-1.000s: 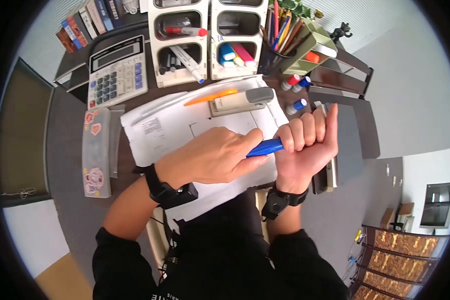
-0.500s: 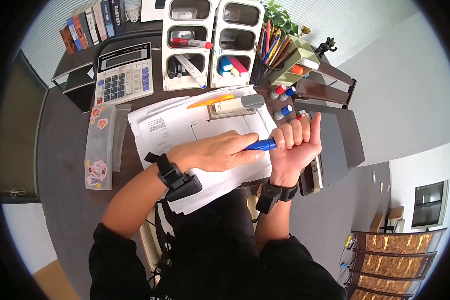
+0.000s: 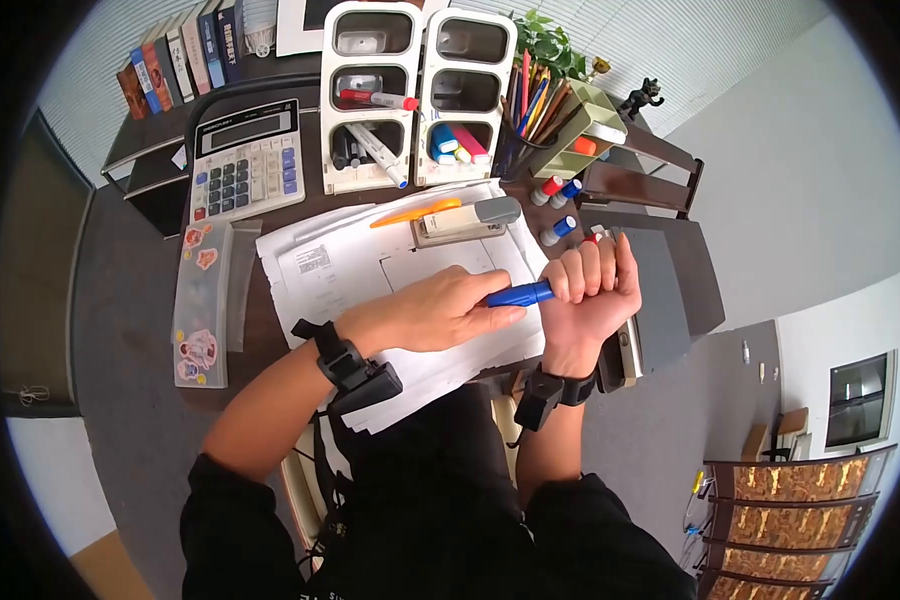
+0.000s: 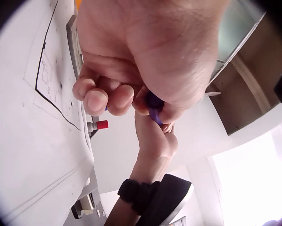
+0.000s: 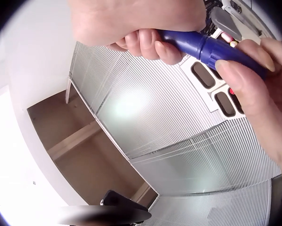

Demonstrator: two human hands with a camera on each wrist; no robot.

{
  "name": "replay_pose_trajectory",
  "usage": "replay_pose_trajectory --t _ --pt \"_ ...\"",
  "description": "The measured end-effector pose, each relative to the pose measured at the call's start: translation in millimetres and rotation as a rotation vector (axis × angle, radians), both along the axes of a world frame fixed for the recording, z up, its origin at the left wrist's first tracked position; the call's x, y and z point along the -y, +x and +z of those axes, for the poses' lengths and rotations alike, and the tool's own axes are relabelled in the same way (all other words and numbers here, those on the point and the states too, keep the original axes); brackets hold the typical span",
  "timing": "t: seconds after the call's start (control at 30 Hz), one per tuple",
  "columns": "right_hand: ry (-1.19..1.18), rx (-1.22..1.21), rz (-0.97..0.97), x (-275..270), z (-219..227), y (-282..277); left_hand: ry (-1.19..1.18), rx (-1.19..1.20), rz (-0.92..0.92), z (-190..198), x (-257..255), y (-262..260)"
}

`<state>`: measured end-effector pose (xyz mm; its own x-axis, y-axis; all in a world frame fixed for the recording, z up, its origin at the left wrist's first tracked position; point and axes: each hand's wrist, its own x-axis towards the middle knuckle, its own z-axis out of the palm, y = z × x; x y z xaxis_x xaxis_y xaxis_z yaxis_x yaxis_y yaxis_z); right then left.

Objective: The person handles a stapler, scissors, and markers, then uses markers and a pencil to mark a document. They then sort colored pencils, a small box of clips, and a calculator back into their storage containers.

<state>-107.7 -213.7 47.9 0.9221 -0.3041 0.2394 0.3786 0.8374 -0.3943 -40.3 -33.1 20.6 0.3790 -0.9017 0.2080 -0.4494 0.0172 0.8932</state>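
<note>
In front of the person a blue marker (image 3: 519, 294) is held in both hands above the papers. The left hand (image 3: 432, 308) pinches one end of it between thumb and fingers. The right hand (image 3: 592, 292) grips the other end with its fingers curled round it, palm turned up. In the right wrist view a ring-shaped seam crosses the blue marker (image 5: 190, 43) between the two hands. Seen from the left wrist, the marker (image 4: 155, 106) is mostly hidden by the fingers. Printed paper sheets (image 3: 315, 285) lie beneath the left hand.
A stapler (image 3: 465, 222) and an orange slim tool (image 3: 410, 213) lie on the sheets. Behind stand white organizers (image 3: 370, 110) with pens, a calculator (image 3: 245, 165) and a pencil cup (image 3: 522, 155). Several short markers (image 3: 560, 230) stand at right. A stickered case (image 3: 202, 300) lies left.
The head view has shifted, so the desk appears moved. Both hands keep their hold on the blue marker, with little visible change between them.
</note>
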Motion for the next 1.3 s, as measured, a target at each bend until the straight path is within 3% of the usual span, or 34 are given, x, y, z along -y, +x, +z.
replay_pose_trajectory --t 0.13,0.23,0.43,0.5,0.67,0.77,0.87,0.97,1.3 --pt "0.010 0.010 -0.020 5 -2 2 -0.026 0.000 0.026 -5 -1 2" --pt "0.173 0.085 -0.062 22 -5 1 -0.013 0.020 0.024 -7 -3 5" --pt "0.005 0.146 -0.134 24 2 -13 -0.032 -0.013 0.047 -3 0 3" --pt "-0.164 0.206 -0.198 26 6 -13 -0.166 -0.024 0.147 -6 -2 2" --pt "-0.877 0.033 -0.433 32 8 2 -0.375 -0.181 0.369 -15 -2 12" --pt "-0.866 0.035 -0.380 52 9 4 -0.394 -0.277 0.416 -15 -3 13" --pt "-0.933 -0.041 -0.546 85 25 -12 -0.393 -0.258 0.442 -12 -5 11" --pt "-0.965 -0.081 -0.537 115 20 -25 -0.444 -0.245 0.450 -4 -7 8" --pt "-0.946 -0.312 -0.447 112 -7 -18 -0.478 -0.215 0.538 -3 -10 12"
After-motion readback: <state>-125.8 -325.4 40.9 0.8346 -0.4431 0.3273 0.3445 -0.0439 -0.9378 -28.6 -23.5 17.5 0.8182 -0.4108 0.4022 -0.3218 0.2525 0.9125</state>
